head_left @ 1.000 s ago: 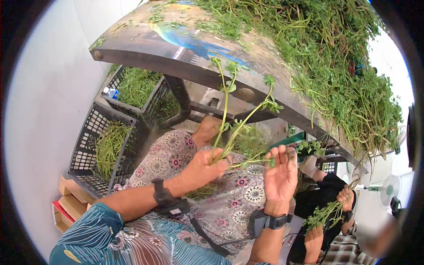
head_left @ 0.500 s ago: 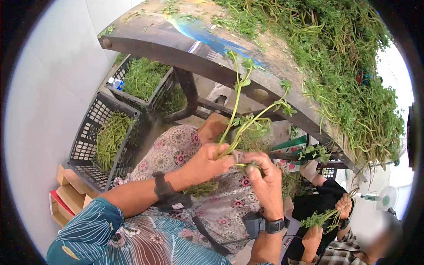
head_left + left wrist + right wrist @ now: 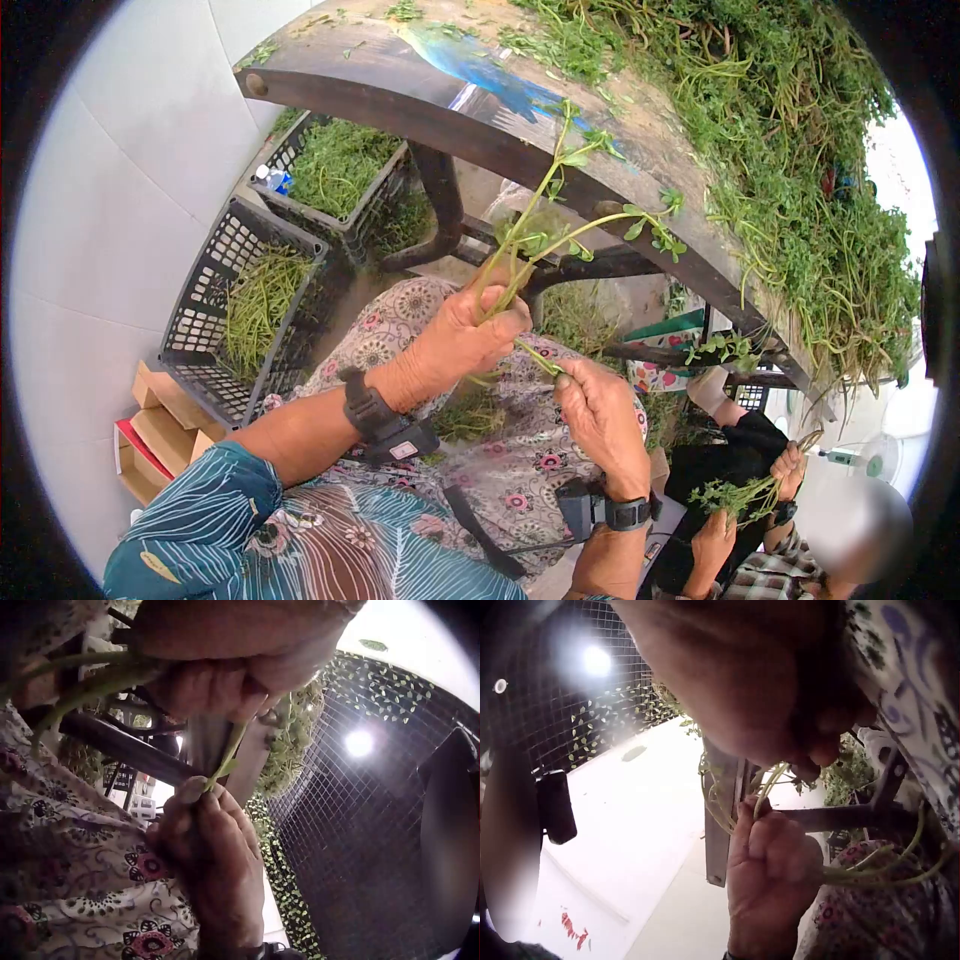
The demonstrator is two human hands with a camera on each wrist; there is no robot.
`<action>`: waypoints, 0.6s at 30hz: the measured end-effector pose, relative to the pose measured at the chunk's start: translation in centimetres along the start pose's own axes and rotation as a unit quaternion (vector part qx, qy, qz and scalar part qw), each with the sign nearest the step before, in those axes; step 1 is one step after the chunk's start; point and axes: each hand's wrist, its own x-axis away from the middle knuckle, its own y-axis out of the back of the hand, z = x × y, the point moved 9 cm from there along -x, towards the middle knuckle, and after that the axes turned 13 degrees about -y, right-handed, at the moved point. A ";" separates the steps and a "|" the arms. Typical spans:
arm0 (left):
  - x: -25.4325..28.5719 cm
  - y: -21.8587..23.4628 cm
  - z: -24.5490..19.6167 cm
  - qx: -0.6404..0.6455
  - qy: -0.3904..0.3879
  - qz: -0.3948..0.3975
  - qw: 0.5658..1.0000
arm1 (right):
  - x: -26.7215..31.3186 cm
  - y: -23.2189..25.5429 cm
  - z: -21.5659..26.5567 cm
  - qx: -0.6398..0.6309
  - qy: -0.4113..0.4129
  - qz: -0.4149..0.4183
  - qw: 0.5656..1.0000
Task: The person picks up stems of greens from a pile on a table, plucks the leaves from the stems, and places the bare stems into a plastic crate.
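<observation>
Your left hand has its fingers curled round the green stems, above the floral cloth; your right hand pinches 1 shoot stretched between them. A sharp tug could snap it; a slack grip could drop the bunch. Stems look slender, smooth, bendy; leaves small, rounded.

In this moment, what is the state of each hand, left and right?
Left hand: closed, holding leafy green stems.
Right hand: closed, pinching a green stalk between the two hands.
</observation>
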 end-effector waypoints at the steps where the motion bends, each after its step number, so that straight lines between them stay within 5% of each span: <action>1: 0.0 -0.2 0.1 -0.001 0.001 0.012 1.000 | -0.1 0.2 -0.3 -0.010 -0.011 -0.016 1.000; 9: 1.1 -4.1 -1.3 -0.042 -0.017 0.122 0.992 | -0.3 2.1 -0.7 -0.085 -0.130 -0.076 0.985; 15: 1.3 -5.1 -0.8 -0.051 -0.029 0.128 0.990 | -0.3 2.5 -1.8 -0.095 -0.121 -0.137 0.979; 18: 1.4 -5.0 -1.2 -0.124 -0.041 0.114 0.985 | -0.2 2.6 -0.6 0.021 -0.082 -0.180 0.980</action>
